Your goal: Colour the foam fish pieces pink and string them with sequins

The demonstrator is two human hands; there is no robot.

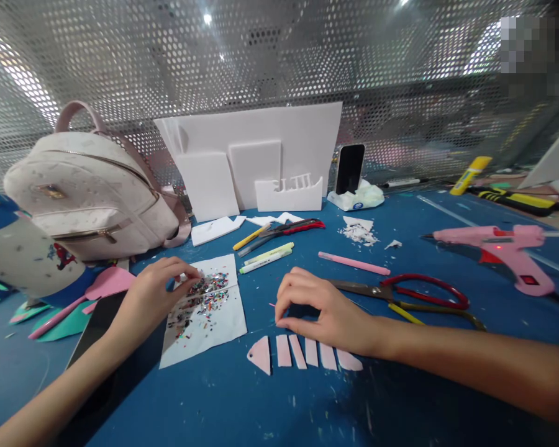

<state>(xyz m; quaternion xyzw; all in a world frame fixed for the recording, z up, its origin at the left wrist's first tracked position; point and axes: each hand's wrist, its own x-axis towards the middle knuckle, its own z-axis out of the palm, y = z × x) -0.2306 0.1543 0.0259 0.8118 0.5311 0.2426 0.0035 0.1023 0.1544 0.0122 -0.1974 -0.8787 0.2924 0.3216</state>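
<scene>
My left hand [154,292] rests at the left edge of a white paper sheet [205,320] strewn with coloured glitter [205,295]; its fingers pinch together over the glitter. My right hand [323,307] hovers over a row of several pink foam pieces [302,354] on the blue table [270,403], fingers curled into a pinch above the pieces. What either pinch holds is too small to make out.
Red-handled scissors [410,295], a pink stick [354,263] and a pink glue gun [503,248] lie to the right. Markers and pens [268,245] lie behind the paper. White foam boards [261,161], a phone [349,167], a white backpack [88,192] stand at the back.
</scene>
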